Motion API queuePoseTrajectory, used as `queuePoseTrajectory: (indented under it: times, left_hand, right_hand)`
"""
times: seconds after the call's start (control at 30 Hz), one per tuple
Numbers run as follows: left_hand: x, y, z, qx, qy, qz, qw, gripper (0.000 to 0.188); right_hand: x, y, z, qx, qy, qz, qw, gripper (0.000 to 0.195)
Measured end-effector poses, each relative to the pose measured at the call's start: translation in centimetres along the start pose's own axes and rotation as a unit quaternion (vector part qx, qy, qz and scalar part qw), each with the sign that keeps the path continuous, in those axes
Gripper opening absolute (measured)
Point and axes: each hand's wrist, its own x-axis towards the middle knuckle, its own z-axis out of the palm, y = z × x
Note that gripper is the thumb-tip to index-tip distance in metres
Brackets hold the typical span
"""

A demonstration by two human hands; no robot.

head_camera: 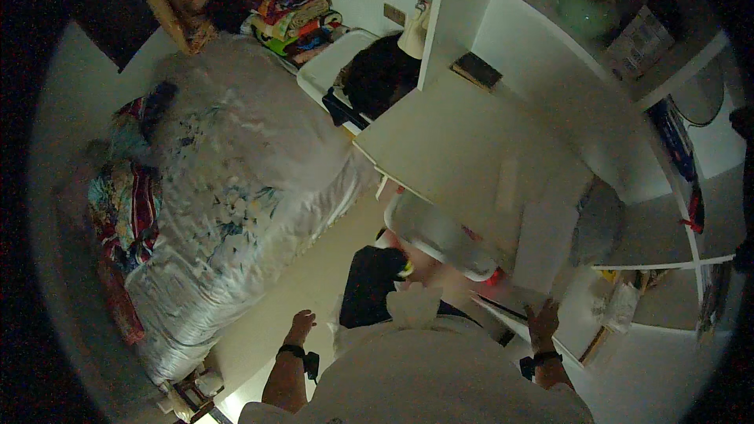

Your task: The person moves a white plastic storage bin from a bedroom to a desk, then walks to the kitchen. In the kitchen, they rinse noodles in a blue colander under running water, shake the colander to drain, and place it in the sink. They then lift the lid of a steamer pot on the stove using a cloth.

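My left hand [304, 320] hangs over the pale floor [306, 282] beside the bed, fingers loosely bent and nothing in them. On the other side, my right hand [543, 317] is at the dark upper edge of a white panel [518, 319], by the desk unit. Blur and low light hide whether its fingers grip that edge. Each wrist wears a black band with a small device. Before me stands a desk with a pale top [447, 135]. A white plastic tub [439, 238] sits low at its near side.
A bed with a floral sheet [235, 188] is at left, bearing crumpled patterned cloth [126, 206]. Folded fabrics [300, 9] are stacked behind another white tub [318, 68] holding a dark furry thing [383, 79]. White shelving [654, 229] rises at right. A dark flat box [476, 69] lies on the desk.
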Motion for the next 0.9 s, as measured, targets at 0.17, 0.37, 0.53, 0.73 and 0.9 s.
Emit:
queuePoseTrajectory:
  times: [0.17,0.37,0.53,0.73,0.9]
  left_hand:
    - [0.2,-1.2,0.0,-0.085,-0.060,-0.008,0.995,0.046]
    - [-2.8,-1.2,-0.1,-0.124,-0.033,-0.002,0.992,0.049]
    - [-4.7,-6.6,-3.1,-0.131,0.032,-0.024,0.991,0.039]
    - [-8.3,-16.7,-8.9,-0.130,0.090,0.137,0.978,0.039]
    - [-13.6,-27.5,-16.6,-0.469,0.169,0.015,0.867,0.047]
  right_hand:
    - [0.9,-2.6,-3.6,0.101,-0.060,0.023,0.993,0.084]
    - [1.9,-3.3,-4.0,0.035,-0.170,0.088,0.981,0.078]
    - [1.3,-6.0,-2.3,0.331,0.008,-0.086,0.940,0.077]
    - [-3.2,-33.1,-3.9,0.251,-0.015,-0.350,0.902,0.057]
    - [-12.2,-54.3,-5.0,0.130,-0.185,-0.493,0.840,0.042]
